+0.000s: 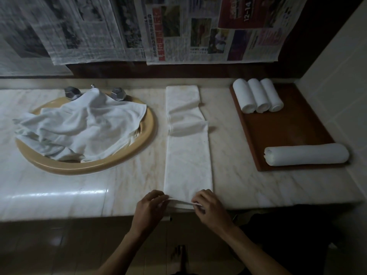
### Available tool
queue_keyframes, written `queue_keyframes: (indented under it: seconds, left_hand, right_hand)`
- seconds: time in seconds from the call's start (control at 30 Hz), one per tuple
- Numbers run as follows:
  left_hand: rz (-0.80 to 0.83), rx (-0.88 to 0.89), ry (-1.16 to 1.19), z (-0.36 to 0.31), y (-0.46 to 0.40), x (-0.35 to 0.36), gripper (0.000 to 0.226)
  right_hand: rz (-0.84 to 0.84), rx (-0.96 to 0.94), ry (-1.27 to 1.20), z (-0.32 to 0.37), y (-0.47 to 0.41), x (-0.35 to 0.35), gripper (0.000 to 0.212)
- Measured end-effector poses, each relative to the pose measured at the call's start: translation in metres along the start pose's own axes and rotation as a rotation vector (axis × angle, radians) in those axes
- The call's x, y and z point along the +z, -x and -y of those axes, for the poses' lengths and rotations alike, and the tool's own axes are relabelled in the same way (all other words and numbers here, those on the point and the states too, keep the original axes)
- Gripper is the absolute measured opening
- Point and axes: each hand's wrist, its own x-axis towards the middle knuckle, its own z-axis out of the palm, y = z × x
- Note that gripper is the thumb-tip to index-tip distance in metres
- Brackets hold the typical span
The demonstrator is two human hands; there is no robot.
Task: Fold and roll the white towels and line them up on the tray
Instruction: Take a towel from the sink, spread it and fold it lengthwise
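L hand (pixel 149 207) & R hand (pixel 206 205): each grip pinches near end of folded towel strip (pixel 187 155) on counter (pixel 59 195). Tray (pixel 288 128), R side, holds 4 rolled towels (pixel 258 96).

A long folded white towel (pixel 187 155) lies flat across my counter, its near end at the front edge. Four rolled towels (pixel 258 98) sit on the brown tray (pixel 288 132).

White are the folded towel (pixel 187 147), the crumpled towels (pixel 79 126) at left and the rolled towels (pixel 258 97) at upper right, on a reddish-brown tray (pixel 282 128), beside a tan sink rim (pixel 147 139), over pale veined marble (pixel 59 187), under grey and colour-printed newspapers (pixel 139 26).
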Motion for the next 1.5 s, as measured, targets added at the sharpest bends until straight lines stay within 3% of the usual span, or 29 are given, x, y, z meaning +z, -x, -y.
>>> queue_keyframes:
  seconds: [0.07,0.27,0.47,0.63,0.73,0.8,0.87,1.0,1.13,1.3,1.4,1.5]
  left_hand:
    - [-0.016,0.04,-0.051,-0.004,-0.004,-0.001,0.014]
    - [-0.187,0.284,-0.144,-0.022,-0.034,-0.017,0.006]
    - [0.072,0.194,-0.209,-0.006,0.001,0.003,0.027]
    - [0.09,0.138,-0.213,-0.002,0.002,-0.004,0.015]
    - [0.091,0.168,-0.199,-0.02,0.003,-0.003,0.031]
    - [0.091,0.139,-0.069,-0.046,0.001,0.009,0.039]
    - [0.184,0.074,0.101,-0.074,-0.007,0.024,0.048]
    - [0.403,0.06,0.229,-0.095,-0.03,0.053,0.056]
    - [0.411,-0.077,-0.051,-0.066,-0.047,0.062,0.079]
    - [0.345,-0.285,-0.19,-0.034,-0.058,0.034,0.091]
    - [0.283,-0.194,-0.134,-0.063,-0.081,0.045,0.079]
    - [0.359,-0.084,0.059,-0.083,-0.101,0.07,0.066]
  right_hand:
    - [-0.037,0.0,0.021,0.002,0.001,0.001,0.012]
    - [-0.269,0.002,0.238,0.016,-0.008,-0.018,0.015]
    - [-0.131,0.103,0.198,0.015,0.017,0.0,0.022]
    - [-0.1,0.131,0.104,0.02,0.025,-0.006,0.025]
    - [-0.152,0.201,0.157,0.014,0.023,0.0,0.03]
    - [-0.077,0.304,0.285,0.001,0.019,0.005,0.045]
    - [0.12,0.377,0.42,-0.011,0.015,0.004,0.061]
    - [0.28,0.35,0.54,-0.023,0.018,0.0,0.088]
    - [0.301,0.38,0.521,-0.022,0.016,-0.003,0.067]
    - [0.193,0.395,0.442,-0.019,-0.006,-0.01,0.061]
    - [0.129,0.375,0.399,-0.037,-0.045,-0.016,0.054]
    - [0.157,0.334,0.435,-0.056,-0.068,-0.018,0.069]
